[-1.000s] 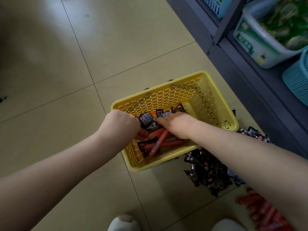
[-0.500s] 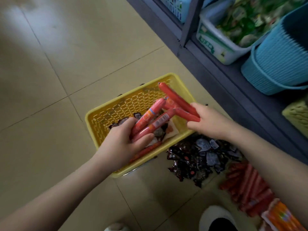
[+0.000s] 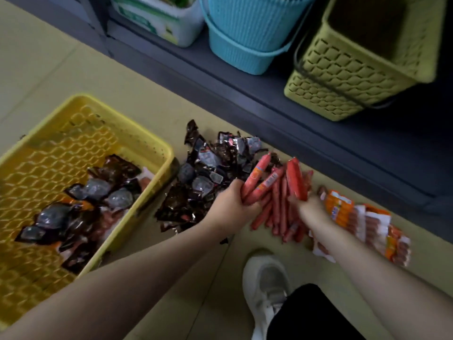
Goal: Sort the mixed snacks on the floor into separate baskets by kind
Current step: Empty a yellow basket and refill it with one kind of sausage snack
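Note:
My left hand point(image 3: 231, 207) grips a few red sausage sticks point(image 3: 258, 179) above the floor pile of red sausages point(image 3: 279, 217). My right hand point(image 3: 307, 207) holds more red sausage sticks point(image 3: 296, 179) over the same pile. To the left lies a heap of dark snack packets point(image 3: 208, 177) on the floor. The yellow basket point(image 3: 73, 111) at far left holds more dark packets point(image 3: 98, 192) and some pale ones. Orange sausage multipacks point(image 3: 367, 222) lie right of my right hand.
On a dark low shelf point(image 3: 269, 99) stand a white tub point(image 3: 166, 23), a blue basket point(image 3: 247, 38) and an olive-green basket point(image 3: 355, 67). My white shoe point(image 3: 266, 283) is on the tiled floor below the sausage pile.
Both hands carried the red sausage sticks out of the yellow basket and rightward, over the floor sausage pile. The view swung right, bringing the shelf baskets into sight.

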`<move>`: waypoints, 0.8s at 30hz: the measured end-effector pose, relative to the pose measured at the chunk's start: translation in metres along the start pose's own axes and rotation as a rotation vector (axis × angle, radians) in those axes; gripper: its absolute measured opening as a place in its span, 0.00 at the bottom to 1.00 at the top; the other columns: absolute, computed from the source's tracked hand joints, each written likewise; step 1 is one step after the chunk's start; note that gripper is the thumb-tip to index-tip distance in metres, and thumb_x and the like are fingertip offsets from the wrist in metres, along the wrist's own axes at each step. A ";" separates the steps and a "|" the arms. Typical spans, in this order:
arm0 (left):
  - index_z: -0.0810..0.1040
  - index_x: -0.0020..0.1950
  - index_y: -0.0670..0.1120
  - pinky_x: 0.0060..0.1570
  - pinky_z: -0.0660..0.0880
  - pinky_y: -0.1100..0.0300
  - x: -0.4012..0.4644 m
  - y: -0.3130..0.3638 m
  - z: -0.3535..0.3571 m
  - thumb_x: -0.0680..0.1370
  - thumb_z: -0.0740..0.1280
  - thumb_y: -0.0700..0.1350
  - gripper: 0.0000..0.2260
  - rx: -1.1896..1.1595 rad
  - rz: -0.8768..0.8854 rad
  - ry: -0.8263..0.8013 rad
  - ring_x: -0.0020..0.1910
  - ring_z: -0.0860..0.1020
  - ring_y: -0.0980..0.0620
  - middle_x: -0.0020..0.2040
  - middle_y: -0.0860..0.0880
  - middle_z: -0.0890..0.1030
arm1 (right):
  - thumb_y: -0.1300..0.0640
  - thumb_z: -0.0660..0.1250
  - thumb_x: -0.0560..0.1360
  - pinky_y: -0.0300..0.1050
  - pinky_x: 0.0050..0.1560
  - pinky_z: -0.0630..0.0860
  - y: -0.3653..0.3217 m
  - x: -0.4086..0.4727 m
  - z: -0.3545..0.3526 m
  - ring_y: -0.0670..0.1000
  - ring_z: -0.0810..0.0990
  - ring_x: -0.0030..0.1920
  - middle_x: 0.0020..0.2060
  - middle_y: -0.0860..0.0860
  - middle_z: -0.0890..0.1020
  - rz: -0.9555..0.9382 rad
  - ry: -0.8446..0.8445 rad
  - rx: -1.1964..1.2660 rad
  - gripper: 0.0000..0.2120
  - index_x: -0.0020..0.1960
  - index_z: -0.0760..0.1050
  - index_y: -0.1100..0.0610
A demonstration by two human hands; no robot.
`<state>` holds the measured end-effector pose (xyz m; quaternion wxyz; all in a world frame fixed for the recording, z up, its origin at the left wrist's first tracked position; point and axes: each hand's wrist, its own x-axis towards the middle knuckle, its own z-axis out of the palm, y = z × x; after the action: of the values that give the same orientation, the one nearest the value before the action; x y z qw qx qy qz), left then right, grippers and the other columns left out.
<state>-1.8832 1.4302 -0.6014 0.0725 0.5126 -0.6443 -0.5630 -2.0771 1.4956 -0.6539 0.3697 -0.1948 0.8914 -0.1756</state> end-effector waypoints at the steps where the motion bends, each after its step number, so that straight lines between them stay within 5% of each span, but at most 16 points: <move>1: 0.68 0.49 0.45 0.34 0.63 0.61 0.009 -0.004 0.014 0.73 0.69 0.48 0.13 0.002 -0.008 -0.042 0.40 0.74 0.47 0.37 0.52 0.74 | 0.47 0.68 0.68 0.51 0.54 0.75 0.006 0.002 0.003 0.62 0.78 0.56 0.53 0.61 0.81 -0.009 0.025 -0.054 0.23 0.57 0.76 0.61; 3: 0.67 0.60 0.44 0.43 0.72 0.57 0.025 -0.016 0.036 0.74 0.68 0.47 0.18 0.029 -0.031 -0.100 0.50 0.77 0.43 0.49 0.46 0.78 | 0.41 0.65 0.65 0.49 0.50 0.76 0.016 0.003 0.005 0.61 0.79 0.54 0.51 0.61 0.81 -0.019 0.077 -0.101 0.27 0.55 0.75 0.60; 5: 0.61 0.68 0.46 0.51 0.74 0.52 0.035 -0.028 0.053 0.74 0.67 0.49 0.25 0.093 -0.048 -0.131 0.56 0.76 0.42 0.59 0.44 0.76 | 0.46 0.67 0.70 0.46 0.46 0.73 0.017 -0.003 0.003 0.61 0.78 0.53 0.52 0.60 0.80 -0.033 0.077 -0.186 0.21 0.56 0.73 0.60; 11: 0.44 0.76 0.48 0.71 0.56 0.50 0.030 -0.030 0.080 0.79 0.58 0.42 0.31 0.375 0.052 -0.125 0.74 0.51 0.44 0.76 0.44 0.49 | 0.52 0.70 0.71 0.51 0.68 0.65 0.015 -0.014 -0.001 0.60 0.64 0.70 0.68 0.60 0.66 -0.267 0.115 -0.398 0.33 0.71 0.61 0.61; 15: 0.57 0.75 0.47 0.71 0.59 0.53 0.023 -0.030 0.068 0.77 0.61 0.44 0.27 0.272 0.203 -0.133 0.73 0.57 0.45 0.75 0.45 0.55 | 0.55 0.67 0.74 0.47 0.74 0.47 0.012 -0.022 -0.002 0.56 0.51 0.76 0.77 0.54 0.51 -0.436 0.091 -0.585 0.36 0.76 0.52 0.59; 18: 0.69 0.68 0.44 0.65 0.68 0.55 0.011 -0.023 0.042 0.76 0.63 0.44 0.20 0.198 0.325 -0.093 0.66 0.68 0.45 0.69 0.45 0.66 | 0.58 0.62 0.77 0.43 0.72 0.37 0.000 -0.031 0.002 0.57 0.55 0.75 0.76 0.54 0.56 -0.569 0.144 -0.617 0.27 0.74 0.60 0.58; 21: 0.74 0.62 0.42 0.58 0.73 0.56 -0.009 -0.009 0.004 0.75 0.58 0.48 0.19 0.176 0.443 -0.053 0.60 0.73 0.48 0.63 0.45 0.72 | 0.63 0.61 0.76 0.45 0.71 0.52 -0.036 -0.051 0.008 0.57 0.61 0.73 0.73 0.56 0.63 -0.780 0.088 -0.483 0.21 0.69 0.67 0.59; 24: 0.75 0.59 0.42 0.53 0.75 0.55 -0.037 0.001 -0.043 0.73 0.56 0.45 0.18 0.128 0.513 0.050 0.57 0.75 0.52 0.60 0.47 0.74 | 0.57 0.54 0.74 0.45 0.66 0.60 -0.084 -0.077 0.017 0.57 0.65 0.68 0.69 0.58 0.67 -1.020 -0.064 -0.387 0.19 0.62 0.73 0.60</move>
<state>-1.8383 1.4299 -0.5671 0.1960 0.3499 -0.7853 -0.4716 -1.9961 1.4576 -0.5813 0.2218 -0.6722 0.6881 -0.1593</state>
